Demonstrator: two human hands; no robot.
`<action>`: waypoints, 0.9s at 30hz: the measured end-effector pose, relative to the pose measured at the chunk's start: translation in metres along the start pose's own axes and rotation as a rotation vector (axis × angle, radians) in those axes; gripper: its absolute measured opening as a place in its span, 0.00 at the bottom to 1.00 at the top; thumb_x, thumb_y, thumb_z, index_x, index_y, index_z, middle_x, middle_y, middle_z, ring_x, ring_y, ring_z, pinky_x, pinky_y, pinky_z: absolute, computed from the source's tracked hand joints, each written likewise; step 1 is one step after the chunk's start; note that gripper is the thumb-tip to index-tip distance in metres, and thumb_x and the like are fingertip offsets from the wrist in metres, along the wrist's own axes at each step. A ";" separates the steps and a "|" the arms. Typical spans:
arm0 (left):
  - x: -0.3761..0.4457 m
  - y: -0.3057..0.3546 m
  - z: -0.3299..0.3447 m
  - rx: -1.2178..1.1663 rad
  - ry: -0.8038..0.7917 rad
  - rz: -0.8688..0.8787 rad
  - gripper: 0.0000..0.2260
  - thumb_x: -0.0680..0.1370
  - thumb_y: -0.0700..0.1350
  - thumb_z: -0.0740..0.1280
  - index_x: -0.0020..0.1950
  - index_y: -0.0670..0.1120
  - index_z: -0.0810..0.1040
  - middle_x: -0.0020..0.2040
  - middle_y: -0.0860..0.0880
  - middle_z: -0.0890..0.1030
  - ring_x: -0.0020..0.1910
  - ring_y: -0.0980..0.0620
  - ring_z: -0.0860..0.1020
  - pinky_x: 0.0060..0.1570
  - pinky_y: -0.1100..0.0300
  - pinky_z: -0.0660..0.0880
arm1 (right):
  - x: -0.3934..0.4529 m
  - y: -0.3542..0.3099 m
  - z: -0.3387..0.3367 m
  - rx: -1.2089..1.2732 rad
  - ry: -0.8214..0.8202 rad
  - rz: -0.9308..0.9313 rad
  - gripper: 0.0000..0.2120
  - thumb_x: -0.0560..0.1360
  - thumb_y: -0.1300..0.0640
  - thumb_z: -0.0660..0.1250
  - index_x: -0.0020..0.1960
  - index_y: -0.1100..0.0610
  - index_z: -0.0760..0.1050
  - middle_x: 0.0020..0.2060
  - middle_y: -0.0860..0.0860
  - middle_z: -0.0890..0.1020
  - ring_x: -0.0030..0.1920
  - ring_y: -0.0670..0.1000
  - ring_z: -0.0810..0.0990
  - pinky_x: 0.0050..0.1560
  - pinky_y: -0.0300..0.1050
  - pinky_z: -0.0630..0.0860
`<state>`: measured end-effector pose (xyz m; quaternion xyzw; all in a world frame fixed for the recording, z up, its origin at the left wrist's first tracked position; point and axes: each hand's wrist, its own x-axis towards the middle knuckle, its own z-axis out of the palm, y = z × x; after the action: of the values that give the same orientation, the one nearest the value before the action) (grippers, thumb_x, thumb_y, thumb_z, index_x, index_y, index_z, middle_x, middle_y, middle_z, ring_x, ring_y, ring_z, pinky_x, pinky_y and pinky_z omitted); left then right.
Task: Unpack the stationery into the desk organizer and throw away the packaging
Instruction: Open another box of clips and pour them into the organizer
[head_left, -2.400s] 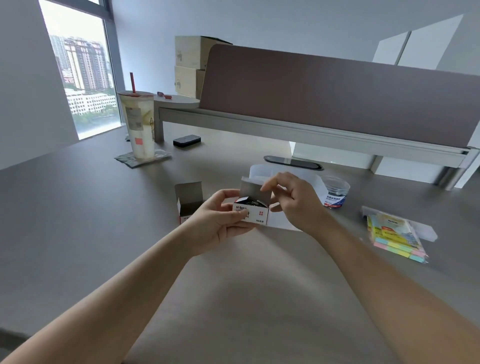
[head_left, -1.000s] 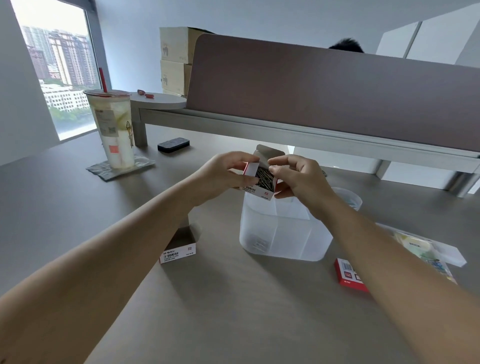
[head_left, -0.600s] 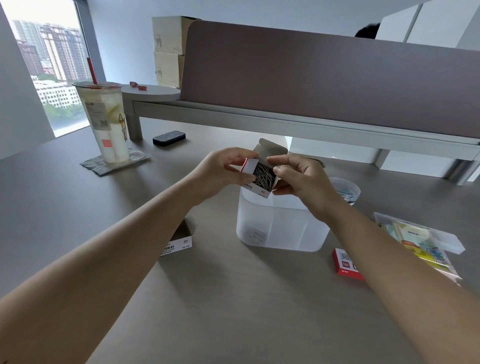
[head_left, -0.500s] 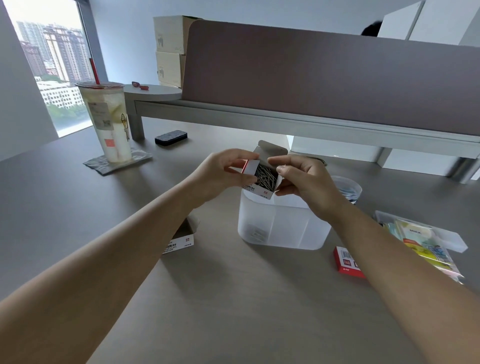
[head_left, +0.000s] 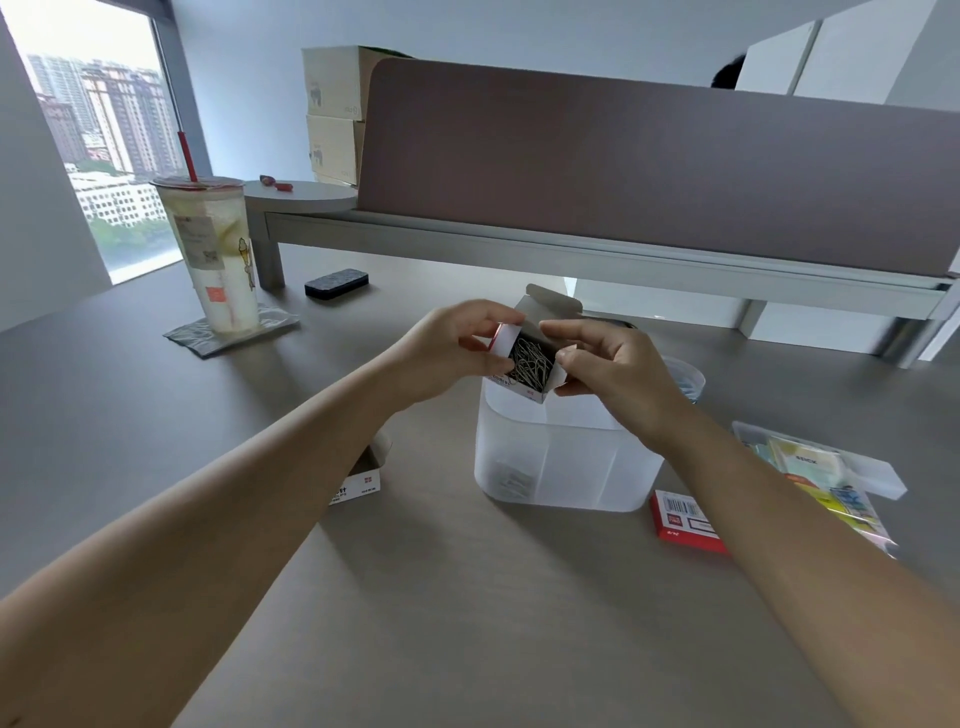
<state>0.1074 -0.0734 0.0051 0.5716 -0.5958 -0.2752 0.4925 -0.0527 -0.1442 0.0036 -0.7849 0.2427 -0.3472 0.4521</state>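
Both hands pinch a small open box of paper clips — the left hand with thumb and fingertips curled on its left flap, the right hand with thumb and forefinger on its right edge. The box is tilted with its mouth toward the camera, top flap standing up behind, clips heaped inside. It is held just above the rim of the organizer, a translucent white bin with inner dividers, standing on the grey desk. Left of the organizer, partly under the left forearm, lies another opened box. To its right lie a red box and, farther right, a clear pack of sticky notes. Behind the right hand a small clear tub peeks out. A drink cup stands at far left.
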 end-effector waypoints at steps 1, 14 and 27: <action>0.001 0.000 0.002 0.000 -0.010 0.001 0.21 0.70 0.27 0.65 0.61 0.41 0.71 0.51 0.43 0.75 0.44 0.50 0.74 0.39 0.73 0.74 | -0.001 0.001 -0.001 -0.018 0.007 -0.002 0.16 0.74 0.65 0.59 0.59 0.56 0.74 0.43 0.50 0.79 0.42 0.47 0.78 0.42 0.36 0.78; 0.000 -0.012 0.004 -0.098 0.007 0.034 0.25 0.68 0.23 0.63 0.60 0.44 0.70 0.48 0.42 0.77 0.39 0.55 0.78 0.40 0.67 0.76 | -0.005 0.009 0.002 -0.153 0.039 -0.058 0.19 0.69 0.65 0.64 0.58 0.53 0.75 0.42 0.47 0.82 0.38 0.52 0.79 0.45 0.46 0.77; -0.002 -0.014 0.002 -0.101 0.037 0.046 0.23 0.68 0.23 0.64 0.60 0.40 0.72 0.51 0.40 0.76 0.43 0.52 0.78 0.44 0.66 0.77 | -0.009 0.004 0.004 -0.170 0.053 -0.102 0.18 0.69 0.64 0.66 0.59 0.56 0.75 0.45 0.45 0.80 0.45 0.62 0.80 0.50 0.54 0.79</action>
<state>0.1108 -0.0747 -0.0090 0.5370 -0.5850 -0.2827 0.5380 -0.0562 -0.1378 -0.0042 -0.8223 0.2432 -0.3686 0.3589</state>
